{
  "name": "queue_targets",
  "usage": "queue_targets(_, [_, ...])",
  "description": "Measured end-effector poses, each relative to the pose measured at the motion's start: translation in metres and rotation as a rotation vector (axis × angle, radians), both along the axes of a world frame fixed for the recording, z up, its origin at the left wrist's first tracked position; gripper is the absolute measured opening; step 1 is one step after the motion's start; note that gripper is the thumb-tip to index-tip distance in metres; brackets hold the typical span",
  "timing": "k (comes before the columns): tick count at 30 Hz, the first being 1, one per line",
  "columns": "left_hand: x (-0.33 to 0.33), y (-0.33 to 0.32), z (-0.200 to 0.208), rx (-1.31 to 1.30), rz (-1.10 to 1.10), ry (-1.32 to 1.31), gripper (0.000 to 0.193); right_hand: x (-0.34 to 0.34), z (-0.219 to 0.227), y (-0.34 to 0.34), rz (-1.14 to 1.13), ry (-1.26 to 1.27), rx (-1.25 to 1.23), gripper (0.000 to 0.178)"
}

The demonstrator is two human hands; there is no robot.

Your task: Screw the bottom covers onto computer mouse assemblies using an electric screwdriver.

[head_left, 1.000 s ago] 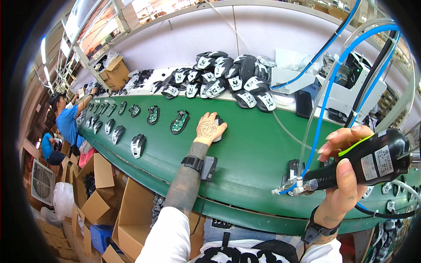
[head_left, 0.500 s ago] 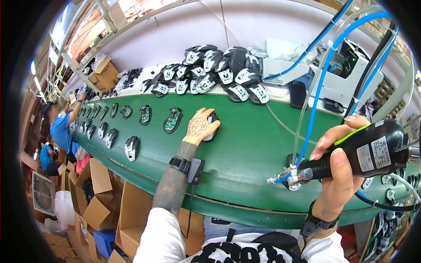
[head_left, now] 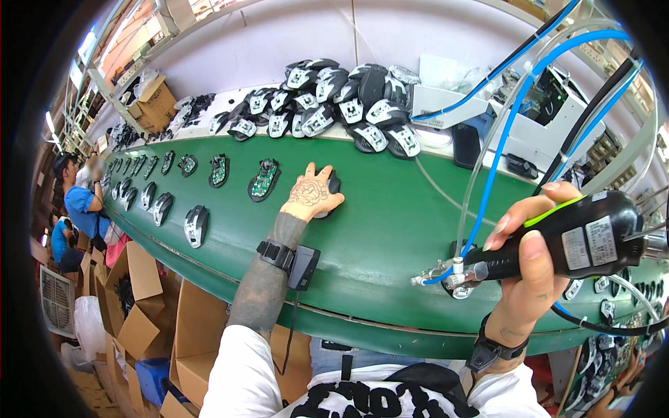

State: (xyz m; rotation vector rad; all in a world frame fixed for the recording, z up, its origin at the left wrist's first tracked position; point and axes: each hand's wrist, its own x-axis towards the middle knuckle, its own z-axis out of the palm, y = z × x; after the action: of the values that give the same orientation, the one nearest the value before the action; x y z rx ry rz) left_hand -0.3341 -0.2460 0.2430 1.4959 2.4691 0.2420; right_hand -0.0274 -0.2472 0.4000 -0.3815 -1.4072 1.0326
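My left hand (head_left: 309,196) lies over a dark computer mouse (head_left: 334,182) on the green conveyor belt (head_left: 376,230), fingers and thumb around it. Most of the mouse is hidden under the hand. In my right hand (head_left: 533,254) is a black electric screwdriver (head_left: 592,237), held nearly level with its tip end toward the left. A clear fitting (head_left: 456,273) with blue and clear hoses sits at that end. Beneath it, another mouse part (head_left: 461,291) rests on the belt, partly covered. Left of my left hand lies an open mouse base with a green circuit board (head_left: 264,180).
Silver-and-black mouse shells (head_left: 196,226) and more circuit-board bases line the belt at left. A heap of mouse shells (head_left: 320,97) covers the back ledge beside a white machine (head_left: 543,132). Cardboard boxes (head_left: 198,334) stand below the near edge. A co-worker (head_left: 82,202) is at far left.
The whole view has shifted slightly, so the belt items appear farther left and higher. My left hand's fingers are spread more over the mouse. The screwdriver stays in my right hand.
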Motion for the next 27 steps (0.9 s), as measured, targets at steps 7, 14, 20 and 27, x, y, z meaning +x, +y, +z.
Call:
queue_targets(7, [0.01, 0.015, 0.001, -0.13, 0.047, -0.006, 0.076, 0.001, 0.001, 0.003, -0.018, -0.048, 0.012, 0.047])
queue_targets(14, [0.019, 0.014, -0.051, 0.348, 0.107, 0.192, 0.057, 0.004, 0.001, 0.006, -0.039, 0.049, 0.042, 0.045])
queue_targets(20, [0.027, -0.002, -0.036, 0.166, 0.062, 0.188, 0.058, -0.008, -0.017, 0.018, 0.032, -0.071, -0.029, 0.03])
queue_targets(27, [0.089, -0.008, 0.013, 0.56, 0.008, -1.468, 0.045, 0.002, -0.012, 0.031, -0.042, 0.18, -0.031, 0.031])
